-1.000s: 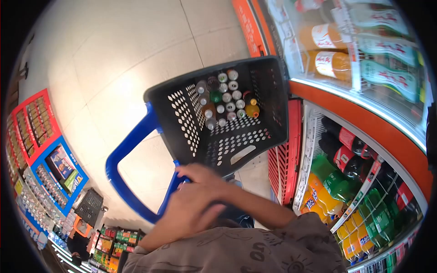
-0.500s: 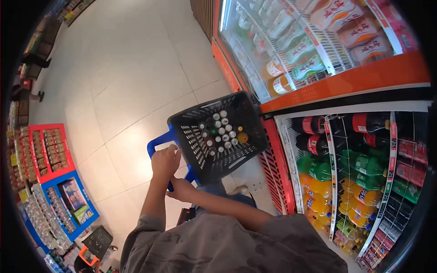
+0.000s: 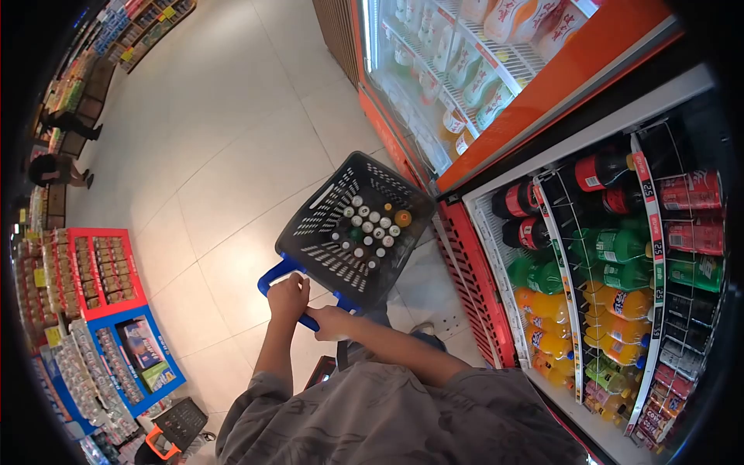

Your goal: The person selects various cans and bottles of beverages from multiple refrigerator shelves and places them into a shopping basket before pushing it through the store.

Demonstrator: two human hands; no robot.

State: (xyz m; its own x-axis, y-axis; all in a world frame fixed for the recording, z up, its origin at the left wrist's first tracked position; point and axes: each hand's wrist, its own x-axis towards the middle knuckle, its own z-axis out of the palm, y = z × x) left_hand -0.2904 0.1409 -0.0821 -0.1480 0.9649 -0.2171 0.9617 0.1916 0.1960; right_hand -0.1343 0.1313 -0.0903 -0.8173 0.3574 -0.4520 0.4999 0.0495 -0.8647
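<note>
Both my hands grip the blue handle (image 3: pixel 270 279) of a black shopping basket (image 3: pixel 310 246). My left hand (image 3: pixel 288 298) is closed around the upper left part of the handle. Lower and to the right, my right hand (image 3: pixel 332 322) is wrapped round its other part. Inside the basket stand several small containers (image 3: pixel 364 230), seen from above, mostly with whitish round tops. One orange-topped container (image 3: pixel 402 218) is near the basket's far side. The basket's far end is close to the red grille at the fridge's base.
On the right, an orange-framed fridge (image 3: pixel 542 101) holds bottles behind glass. Another cooler section has cola bottles (image 3: pixel 601 169), green bottles (image 3: pixel 620 244) and orange soda bottles (image 3: pixel 628 302). Red and blue display stands (image 3: pixel 143 353) are at left. Two people (image 3: pixel 58 169) stand by the far-left shelves.
The basket has tilted in view, its handle swinging slightly right and down. My hands keep hold of the handle. The view has turned, with the left display stands shifted inward.
</note>
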